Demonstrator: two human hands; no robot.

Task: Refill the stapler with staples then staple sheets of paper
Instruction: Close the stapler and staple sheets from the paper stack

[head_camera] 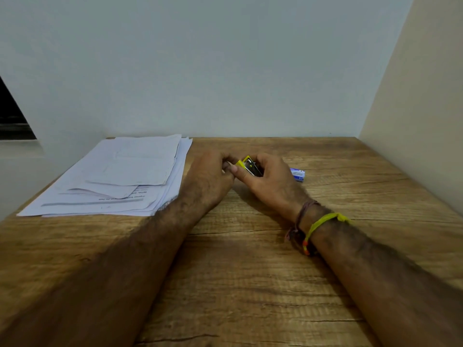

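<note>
Where both hands meet at mid-surface: right hand, grip curled round small yellow stapler, metal magazine showing, thumb along its near side. Left hand, fingers curled at stapler's left end, pinching it; hold partly hidden. Blue-and-white staple box just behind right hand. Loose stack of printed paper sheets at left on wooden surface. Thread bracelets on right wrist.
</note>
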